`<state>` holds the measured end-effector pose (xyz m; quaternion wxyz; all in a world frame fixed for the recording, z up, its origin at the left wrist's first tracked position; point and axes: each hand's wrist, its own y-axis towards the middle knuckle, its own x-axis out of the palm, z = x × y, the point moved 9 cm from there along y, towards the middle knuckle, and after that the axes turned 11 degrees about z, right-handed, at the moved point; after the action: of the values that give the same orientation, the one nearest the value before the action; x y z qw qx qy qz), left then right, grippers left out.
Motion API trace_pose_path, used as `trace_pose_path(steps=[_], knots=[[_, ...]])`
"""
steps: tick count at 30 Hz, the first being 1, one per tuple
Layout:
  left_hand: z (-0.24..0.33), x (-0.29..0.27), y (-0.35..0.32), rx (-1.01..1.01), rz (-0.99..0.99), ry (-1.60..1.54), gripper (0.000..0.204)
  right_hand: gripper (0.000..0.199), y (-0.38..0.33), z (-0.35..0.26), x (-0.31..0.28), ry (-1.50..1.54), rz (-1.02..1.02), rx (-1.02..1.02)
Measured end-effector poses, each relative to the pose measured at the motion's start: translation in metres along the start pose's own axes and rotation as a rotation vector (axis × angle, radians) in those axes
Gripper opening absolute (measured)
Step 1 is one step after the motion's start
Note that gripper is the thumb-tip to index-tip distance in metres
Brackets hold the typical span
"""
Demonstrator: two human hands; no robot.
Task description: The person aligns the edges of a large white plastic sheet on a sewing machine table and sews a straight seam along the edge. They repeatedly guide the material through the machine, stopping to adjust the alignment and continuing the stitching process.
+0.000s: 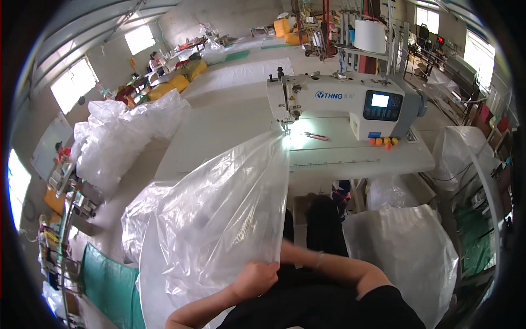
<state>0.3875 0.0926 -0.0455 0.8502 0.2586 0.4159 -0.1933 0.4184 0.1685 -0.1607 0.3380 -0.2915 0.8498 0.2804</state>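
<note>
A translucent white plastic sheet [224, 192] runs from under the needle area of a white sewing machine [323, 101] down to my lap, pulled into long folds. My left hand [256, 281] is closed on the sheet's right edge near my body. Just beyond it, my right hand [287, 253] reaches across to the same edge, blurred by motion and partly hidden behind the sheet, so its fingers cannot be made out. The machine's lamp lights the needle area. A small red-handled tool [316, 136] lies on the machine table [339, 159], right of the needle.
Several small orange and yellow balls [383, 141] sit by the machine's base. A white thread cone [370, 36] stands behind it. Bunched plastic sheeting [118, 140] lies at the left, with more sheeting [405, 257] at my right. A person [156, 64] is far back left.
</note>
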Motion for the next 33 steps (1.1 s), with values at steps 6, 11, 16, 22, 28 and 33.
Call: trace_pose_path(steps=[6, 11, 16, 22, 28, 33], knots=[[0.02, -0.007, 0.014, 0.122, 0.056, -0.212, 0.009, 0.028, 0.015, 0.095, -0.212, -0.109, 0.842, 0.559], [0.028, -0.029, 0.021, 0.176, 0.011, -0.245, 0.011, 0.016, 0.078, 0.114, -0.243, -0.607, 0.65, 0.578], [0.011, -0.036, 0.025, 0.116, 0.071, -0.247, 0.011, 0.012, 0.087, 0.106, -0.217, -0.645, 0.495, 0.591], [-0.027, 0.01, 0.037, 0.05, 0.036, -0.102, 0.009, 0.035, 0.029, 0.052, -0.171, -0.565, 0.536, 0.646], [-0.056, 0.04, 0.056, 0.007, 0.043, 0.007, 0.01, 0.048, 0.016, 0.052, -0.159, -0.463, 0.777, 0.444], [-0.043, -0.025, 0.041, 0.097, 0.415, 0.222, 0.036, 0.03, 0.035, 0.068, -0.176, -0.529, 0.747, 0.51]])
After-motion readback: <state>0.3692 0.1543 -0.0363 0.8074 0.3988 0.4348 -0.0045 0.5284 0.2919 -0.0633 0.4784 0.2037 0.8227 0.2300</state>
